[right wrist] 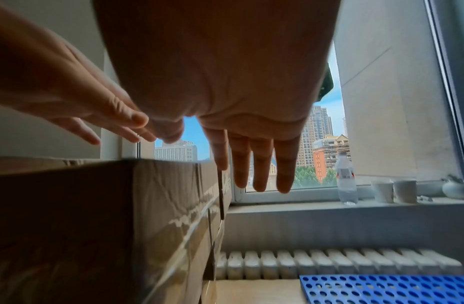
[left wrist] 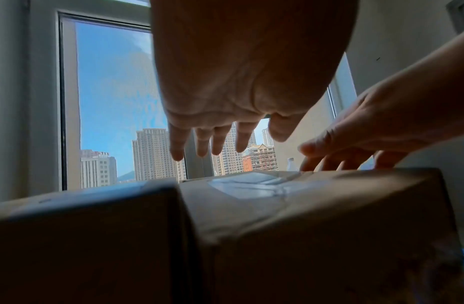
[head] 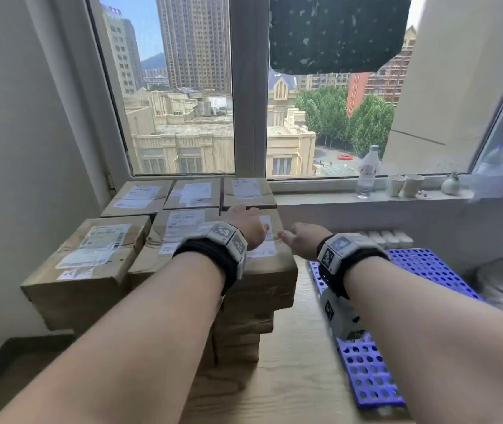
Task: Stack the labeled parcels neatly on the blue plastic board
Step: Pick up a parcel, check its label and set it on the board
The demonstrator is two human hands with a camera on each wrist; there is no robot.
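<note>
Parcels are sitting in taped brown stacks at left, running from the near floor back to the window; the blue plastic board is lying flat on the wood floor at right, near the stacks and carrying no parcel. Left hand is reaching over the top parcel of the rightmost near stack, fingers straight and spread, holding nothing. Right hand is hanging just right of that parcel, fingers straight and apart, also holding nothing; bottle and two cups are standing on the far sill.
</note>
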